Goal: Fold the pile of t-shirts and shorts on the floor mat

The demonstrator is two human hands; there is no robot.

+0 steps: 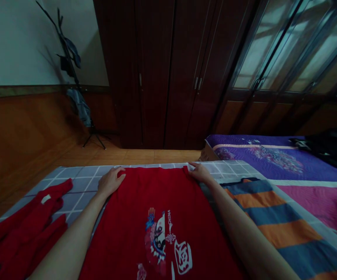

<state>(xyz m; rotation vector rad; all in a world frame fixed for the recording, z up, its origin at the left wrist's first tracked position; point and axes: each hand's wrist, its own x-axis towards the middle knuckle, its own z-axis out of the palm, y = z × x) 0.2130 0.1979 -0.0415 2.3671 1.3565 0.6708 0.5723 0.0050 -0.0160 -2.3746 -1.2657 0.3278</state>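
Note:
A red T-shirt (159, 206) with a printed mask figure and white characters lies flat on the grey checked bedsheet (77, 177). My left hand (110, 181) rests palm down on the shirt's far left corner. My right hand (199, 173) pinches the far right corner of the shirt, fingers closed on the fabric edge. Both arms reach forward along the shirt's two sides.
A crumpled red garment (22, 229) lies at the left on the sheet. A blue and orange striped cloth (273, 217) and a purple quilt (273, 159) lie at the right, with a dark item (328, 146) on it. A dark wardrobe (162, 74) and a coat stand (72, 77) stand beyond.

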